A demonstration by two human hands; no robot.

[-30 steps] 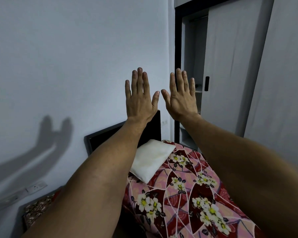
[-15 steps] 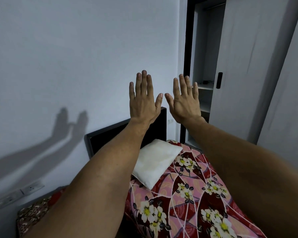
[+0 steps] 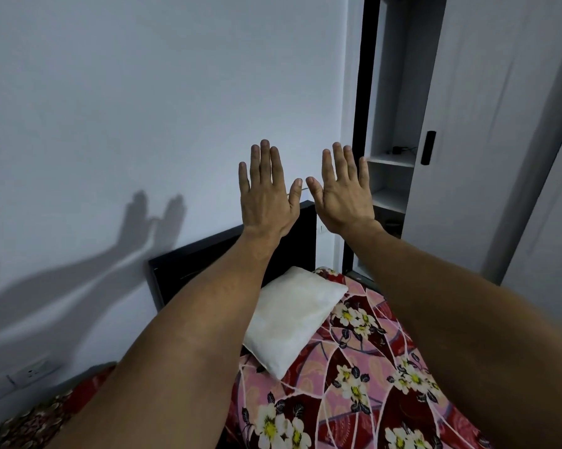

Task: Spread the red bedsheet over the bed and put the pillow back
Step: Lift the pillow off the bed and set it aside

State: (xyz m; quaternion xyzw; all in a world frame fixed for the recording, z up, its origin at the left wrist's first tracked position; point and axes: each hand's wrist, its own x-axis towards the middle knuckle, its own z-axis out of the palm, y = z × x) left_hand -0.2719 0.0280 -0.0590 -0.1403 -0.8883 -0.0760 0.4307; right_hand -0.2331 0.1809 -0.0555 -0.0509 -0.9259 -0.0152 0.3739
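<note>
The left hand [image 3: 266, 192] and right hand [image 3: 343, 192] are raised side by side, fingers spread and holding nothing, above the bed where the red floral bedsheet [image 3: 370, 377] lies spread with the white pillow [image 3: 292, 315] resting against the dark headboard [image 3: 202, 264]

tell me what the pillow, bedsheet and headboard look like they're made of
Pillow: soft white fabric, probably cotton over loose filling; matte, faintly yellowed, with a rumpled, sagging shape.
Bedsheet: thin printed cloth, cotton or a blend; red and pink floral print, matte, lying in shallow creases.
Headboard: a rigid black panel, likely painted or laminated wood; flat face, straight edges, slight sheen.
</note>
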